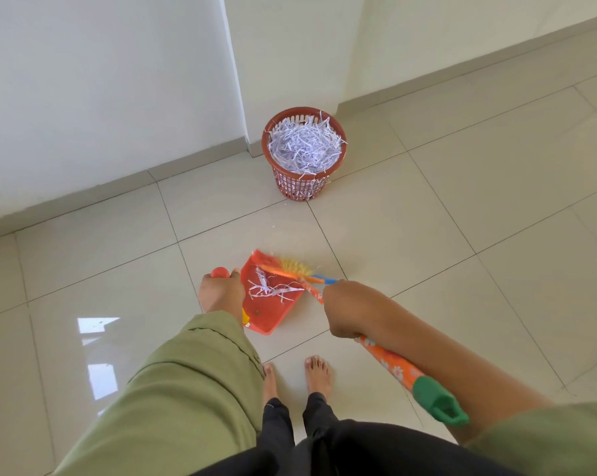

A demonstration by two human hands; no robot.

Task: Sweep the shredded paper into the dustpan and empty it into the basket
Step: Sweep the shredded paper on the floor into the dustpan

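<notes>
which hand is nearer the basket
Left, narrowly. The left hand grips the dustpan handle, below-left of the basket; the right hand holds the broom farther back.

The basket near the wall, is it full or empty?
Full. White shredded paper is heaped up to the rim of the basket, and some strips hang over the edge.

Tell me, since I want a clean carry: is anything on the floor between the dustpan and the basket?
Nothing visible. Only bare floor tile lies between the dustpan, held by the left hand, and the basket. The basket is already heaped with shredded paper.
</notes>
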